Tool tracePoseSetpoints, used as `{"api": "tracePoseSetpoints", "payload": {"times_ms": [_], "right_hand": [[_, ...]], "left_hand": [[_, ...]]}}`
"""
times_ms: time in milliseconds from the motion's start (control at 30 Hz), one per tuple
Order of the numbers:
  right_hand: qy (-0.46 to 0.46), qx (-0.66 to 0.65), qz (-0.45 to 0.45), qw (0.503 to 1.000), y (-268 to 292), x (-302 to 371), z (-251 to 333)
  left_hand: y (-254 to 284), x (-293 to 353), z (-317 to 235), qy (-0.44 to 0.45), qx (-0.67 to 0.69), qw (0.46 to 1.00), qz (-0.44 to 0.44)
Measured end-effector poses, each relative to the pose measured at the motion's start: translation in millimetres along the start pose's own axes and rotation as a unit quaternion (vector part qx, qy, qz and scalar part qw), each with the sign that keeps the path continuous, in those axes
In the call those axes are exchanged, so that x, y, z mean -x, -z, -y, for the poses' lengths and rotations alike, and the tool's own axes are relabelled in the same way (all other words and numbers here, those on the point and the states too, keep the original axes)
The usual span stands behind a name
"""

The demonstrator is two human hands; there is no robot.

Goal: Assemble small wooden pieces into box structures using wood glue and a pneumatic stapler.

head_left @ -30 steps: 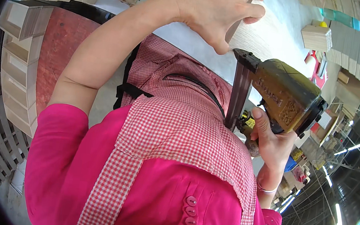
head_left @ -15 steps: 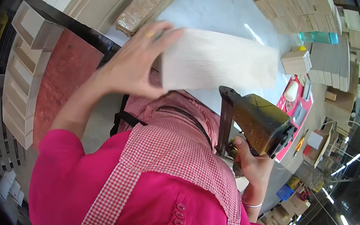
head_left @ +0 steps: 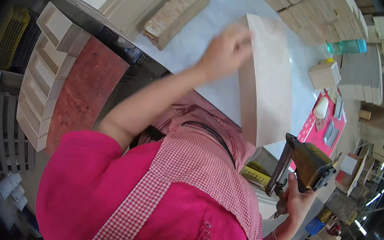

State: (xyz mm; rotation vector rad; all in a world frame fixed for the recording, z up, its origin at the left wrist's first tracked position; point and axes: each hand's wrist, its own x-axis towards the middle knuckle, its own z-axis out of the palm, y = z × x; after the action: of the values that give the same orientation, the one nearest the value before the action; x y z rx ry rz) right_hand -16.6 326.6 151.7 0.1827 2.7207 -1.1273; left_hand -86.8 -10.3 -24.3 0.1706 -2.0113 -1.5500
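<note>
Two hands share the work as I watch from the head view, and the largest thing between them is the pale wooden panel (head_left: 267, 81), which stands on edge on the white table (head_left: 201, 36), probably so its narrow side is reachable for fastening. I see my left hand (head_left: 225, 52) on the panel's upper left edge, steadying it upright; the hand is blurred, so I cannot tell how the fingers lie, only that they rest against the board. My right hand (head_left: 297, 201) is low and to the right, well apart from the panel's top, with its fingers wrapped tight round the grip of a brown nail gun (head_left: 302, 168), its nose held near the panel's lower corner. Around the table I make out stacks of pale wood blocks (head_left: 326, 21) along the far side, a rough brown slab (head_left: 178, 9), a pink tray (head_left: 326, 126) of small parts, and a stack of wooden frames (head_left: 40, 83) at the left.
</note>
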Motion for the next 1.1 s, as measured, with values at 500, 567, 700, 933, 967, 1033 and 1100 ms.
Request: {"api": "tracePoseSetpoints", "payload": {"times_ms": [500,567,700,933,967,1033,1100], "right_hand": [[0.125,0.064,0.083,0.987,-3,5,-22],[0.103,0.062,0.095,0.988,-2,2,-19],[0.059,0.060,0.101,0.991,6,3,-20],[-0.008,0.002,0.098,0.995,11,5,-15],[0.002,0.012,0.102,0.995,10,2,-14],[0.022,0.031,0.110,0.993,8,-2,-14],[0.006,0.030,0.111,0.993,8,-4,-11]], "left_hand": [[21,-93,43,0.045,-0.122,0.990,0.058],[25,-93,41,0.052,-0.130,0.989,0.053],[24,-90,38,0.062,-0.127,0.989,0.039],[27,-88,38,0.057,-0.113,0.991,0.033],[28,-88,38,0.061,-0.107,0.992,0.034],[28,-89,38,0.069,-0.097,0.992,0.035],[27,-89,37,0.064,-0.104,0.992,0.034]]}}
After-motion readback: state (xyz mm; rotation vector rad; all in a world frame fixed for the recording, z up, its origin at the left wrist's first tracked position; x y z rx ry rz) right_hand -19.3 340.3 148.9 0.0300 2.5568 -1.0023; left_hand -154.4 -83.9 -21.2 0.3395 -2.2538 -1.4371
